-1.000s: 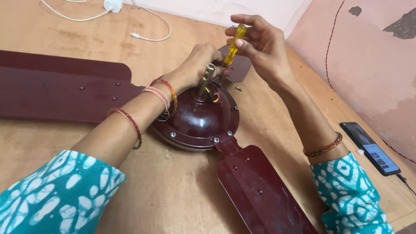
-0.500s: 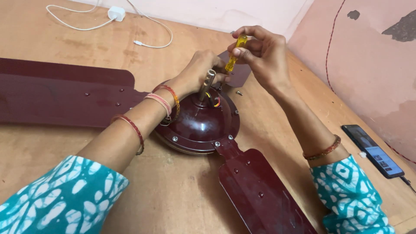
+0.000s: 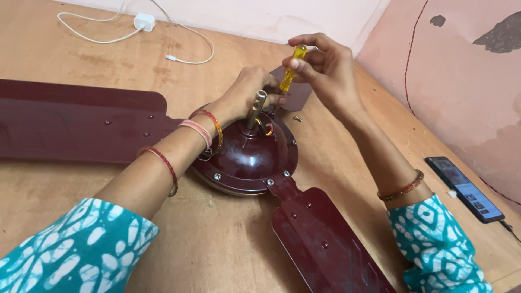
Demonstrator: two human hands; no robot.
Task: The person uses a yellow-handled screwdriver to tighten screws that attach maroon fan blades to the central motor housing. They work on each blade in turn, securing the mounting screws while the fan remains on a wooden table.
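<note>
A dark maroon ceiling fan lies on a wooden surface, its round motor housing (image 3: 247, 160) in the middle with a short metal rod (image 3: 255, 108) sticking up from it. My right hand (image 3: 325, 68) grips a yellow-handled screwdriver (image 3: 288, 69) upright, tip down at the far edge of the housing. My left hand (image 3: 247, 89) rests on the far side of the housing beside the rod, fingers curled near the screwdriver tip. What the fingertips pinch is hidden. One blade (image 3: 81, 122) stretches left, another (image 3: 325, 244) runs toward me, and a third (image 3: 297, 95) shows behind the hands.
A loose screw (image 3: 297, 118) lies just right of the housing. A white charger and cable (image 3: 144, 23) lie at the far left. A phone (image 3: 465, 188) with a lit screen lies at the right, near a pink wall (image 3: 461, 81).
The screwdriver handle has turned slightly in my right fingers and both hands stay at the far edge of the housing. The view has shifted a little.
</note>
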